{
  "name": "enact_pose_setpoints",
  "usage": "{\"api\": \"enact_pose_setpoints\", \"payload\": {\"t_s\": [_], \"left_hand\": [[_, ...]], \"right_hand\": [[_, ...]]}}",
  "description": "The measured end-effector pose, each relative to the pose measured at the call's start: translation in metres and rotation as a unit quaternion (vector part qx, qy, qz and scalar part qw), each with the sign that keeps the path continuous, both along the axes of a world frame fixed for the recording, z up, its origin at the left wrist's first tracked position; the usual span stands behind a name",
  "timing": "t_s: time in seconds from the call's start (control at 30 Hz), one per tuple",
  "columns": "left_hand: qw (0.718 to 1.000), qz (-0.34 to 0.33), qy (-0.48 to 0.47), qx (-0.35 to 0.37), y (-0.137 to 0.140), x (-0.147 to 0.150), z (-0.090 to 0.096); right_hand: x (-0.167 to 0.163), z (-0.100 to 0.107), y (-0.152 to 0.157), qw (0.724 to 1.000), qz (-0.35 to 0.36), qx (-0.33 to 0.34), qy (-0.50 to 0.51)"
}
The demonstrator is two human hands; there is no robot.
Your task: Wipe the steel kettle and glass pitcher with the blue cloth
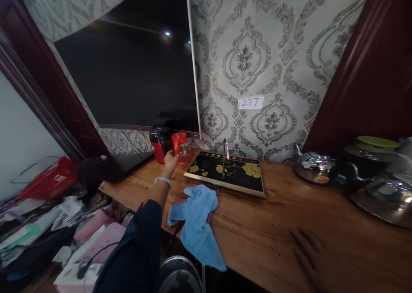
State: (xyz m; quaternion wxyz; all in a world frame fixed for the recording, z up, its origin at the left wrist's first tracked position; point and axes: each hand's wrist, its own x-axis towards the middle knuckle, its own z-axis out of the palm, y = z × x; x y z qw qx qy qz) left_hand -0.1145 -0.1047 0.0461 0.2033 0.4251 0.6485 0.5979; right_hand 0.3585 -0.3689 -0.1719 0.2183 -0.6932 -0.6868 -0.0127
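My left hand, with a pale bangle at the wrist, reaches across the wooden counter. Its fingers are closed at the handle of a clear pitcher with a red lid and red handle. Right beside the pitcher stands a red and black electric kettle. Low on the right, my right hand is dark and blurred over the counter, its fingers apart and holding nothing. Between the hands lie a black tea stove panel with gold flowers and a thin spout, and a blue cloth draped over the front edge.
Shiny metal kettles stand at the right, near a glass pot with a green lid. A large television hangs above the left side. Below the front edge is a round metal lid. Clothes and a red basket crowd the left.
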Motion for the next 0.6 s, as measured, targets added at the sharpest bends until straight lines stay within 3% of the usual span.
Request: {"api": "enact_pose_setpoints", "payload": {"t_s": [0.33, 0.6], "left_hand": [[0.999, 0.034, -0.004, 0.0, 0.066, -0.007, -0.006], [0.998, -0.034, -0.057, 0.006, 0.075, -0.009, -0.011]], "right_hand": [[0.008, -0.014, -0.005, 1.0, -0.002, -0.004, 0.01], [0.008, -0.013, -0.008, 1.0, -0.014, 0.019, 0.005]]}}
